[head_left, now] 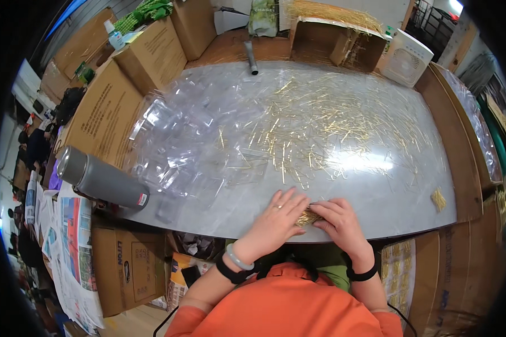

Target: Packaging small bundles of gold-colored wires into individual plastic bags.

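Observation:
My left hand (272, 220) and my right hand (341, 223) meet at the near edge of the grey table. Between them is a small bundle of gold wire hooks (306, 218), partly hidden by my fingers. The right hand's thumb and fingers pinch its right end. On its left side the left thumb presses in, while the left fingers stretch forward along it. Many loose gold wire hooks (331, 121) are scattered over the tabletop beyond my hands. To the right, near the table's edge, lies another small bundle of gold hooks (439, 200).
Clear plastic boxes (180, 135) are heaped on the table's left half. A grey bottle (109, 180) leans at the left edge. Cardboard boxes (104, 106) wall the left side. A dark tube (251, 58), an open box (315, 42) and a white fan (406, 58) stand at the back.

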The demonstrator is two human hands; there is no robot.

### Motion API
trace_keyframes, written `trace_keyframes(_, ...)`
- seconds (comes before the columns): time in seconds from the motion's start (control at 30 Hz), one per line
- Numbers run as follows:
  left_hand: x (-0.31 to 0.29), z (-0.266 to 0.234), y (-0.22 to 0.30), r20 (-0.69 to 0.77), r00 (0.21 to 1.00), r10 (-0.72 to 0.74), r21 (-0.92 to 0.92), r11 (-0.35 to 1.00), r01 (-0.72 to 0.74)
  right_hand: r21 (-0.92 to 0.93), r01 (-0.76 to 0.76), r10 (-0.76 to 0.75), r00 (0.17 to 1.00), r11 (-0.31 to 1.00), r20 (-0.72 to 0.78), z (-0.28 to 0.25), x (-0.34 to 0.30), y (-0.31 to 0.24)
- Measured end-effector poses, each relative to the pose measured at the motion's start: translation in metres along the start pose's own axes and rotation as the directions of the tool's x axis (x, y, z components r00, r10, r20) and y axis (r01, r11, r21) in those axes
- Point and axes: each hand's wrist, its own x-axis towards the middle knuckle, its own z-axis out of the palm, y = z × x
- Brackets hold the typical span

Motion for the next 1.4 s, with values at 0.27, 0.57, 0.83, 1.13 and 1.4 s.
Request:
trace_keyframes(0.27, 0.018, 0.032, 0.012, -0.158, 0.987, -0.014, 0.013, 1.0, 0.016, -0.03, -0.173, 0.17, 0.981, 0.984, -0.093, 0.021, -0.014, -0.018)
trace_keyframes(0.57, 0.012, 0.037, 0.016, -0.227, 0.969, -0.098, -0.17, 0.984, 0.059, -0.025, -0.077, 0.078, 0.997, 0.997, 0.003, 0.007, 0.0, -0.01)
trace_keyframes(0.83, 0.012, 0.04, 0.009, -0.177, 0.979, -0.1, -0.303, 0.952, 0.043, -0.108, -0.052, 0.049, 0.998, 0.993, -0.028, 0.014, 0.0, 0.007)
trace_keyframes(1.13, 0.004, 0.038, 0.017, -0.236, 0.968, -0.087, 0.01, 0.996, 0.092, -0.142, 0.133, -0.158, 0.971, 0.981, -0.18, 0.013, -0.002, 0.017)
trace_keyframes(1.4, 0.02, 0.048, 0.01, -0.201, 0.979, 0.028, 0.07, 0.997, -0.014, -0.056, 0.092, -0.096, 0.992, 0.994, -0.085, 0.0, -0.016, 0.022)
